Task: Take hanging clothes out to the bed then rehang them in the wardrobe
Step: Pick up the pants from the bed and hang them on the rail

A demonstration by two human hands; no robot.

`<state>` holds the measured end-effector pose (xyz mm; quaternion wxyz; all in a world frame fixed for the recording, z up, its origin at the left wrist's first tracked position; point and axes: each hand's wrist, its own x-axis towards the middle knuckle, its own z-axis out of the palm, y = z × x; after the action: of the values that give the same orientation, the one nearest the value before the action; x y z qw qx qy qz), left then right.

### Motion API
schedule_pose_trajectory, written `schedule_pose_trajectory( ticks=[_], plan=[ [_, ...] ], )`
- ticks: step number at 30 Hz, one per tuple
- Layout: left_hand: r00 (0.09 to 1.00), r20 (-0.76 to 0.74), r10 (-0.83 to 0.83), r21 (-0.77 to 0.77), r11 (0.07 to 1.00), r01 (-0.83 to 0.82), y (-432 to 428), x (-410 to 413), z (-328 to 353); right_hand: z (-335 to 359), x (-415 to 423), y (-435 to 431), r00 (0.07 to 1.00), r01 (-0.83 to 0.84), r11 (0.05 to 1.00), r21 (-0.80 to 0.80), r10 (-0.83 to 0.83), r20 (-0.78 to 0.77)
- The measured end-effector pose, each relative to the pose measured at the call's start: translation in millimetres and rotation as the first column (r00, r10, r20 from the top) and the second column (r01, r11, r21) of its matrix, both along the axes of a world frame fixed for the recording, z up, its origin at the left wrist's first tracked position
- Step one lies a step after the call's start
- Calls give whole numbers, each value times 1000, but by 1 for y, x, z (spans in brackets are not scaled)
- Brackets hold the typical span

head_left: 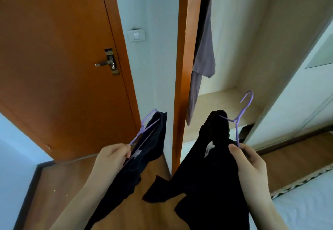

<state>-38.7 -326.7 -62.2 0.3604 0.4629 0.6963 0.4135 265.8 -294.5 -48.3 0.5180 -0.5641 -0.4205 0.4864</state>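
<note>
On my far left I see a pale wall and dark skirting, then a wooden floor [54, 184] running under an orange-brown door [54, 58] with a metal lever handle [108, 63]. Next comes a white wall strip carrying a light switch [136, 35], then the wardrobe's orange side panel [183, 67]. Inside the open wardrobe [234, 49] 1 grey-purple garment [203, 53] hangs above a pale shelf. A white sliding door [297, 94] stands to the right, and the bed's edge [306, 202] fills the lower right corner.

My left hand [111, 159] is closed around the shoulder of a purple hanger [144, 129], fingers curled onto its wire; a dark garment [137, 166] hangs from it below the hand. My right hand [250, 163] pinches the lower arm of a second purple hanger [241, 114], thumb pressing on a black garment [212, 166] which drapes down towards the floor. Its hook points up at the wardrobe opening.
</note>
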Motion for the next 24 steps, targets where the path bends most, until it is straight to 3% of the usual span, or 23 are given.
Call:
schedule_pose_trajectory(
  ticks=[8,14,20,24],
  plan=[
    [969,157,-190,-96,974,207,144,59,24,17,40,110,988,132,988,74,-137,67],
    [901,217,-376,-67,915,398,248,109,43,46,64,187,972,204,969,138,-218,89],
    [762,424,-490,43,851,524,340,154,62,79,86,253,932,257,932,255,-309,189],
    [641,620,-454,28,829,559,386,182,72,101,106,293,899,298,903,310,-375,225]
  ],
)
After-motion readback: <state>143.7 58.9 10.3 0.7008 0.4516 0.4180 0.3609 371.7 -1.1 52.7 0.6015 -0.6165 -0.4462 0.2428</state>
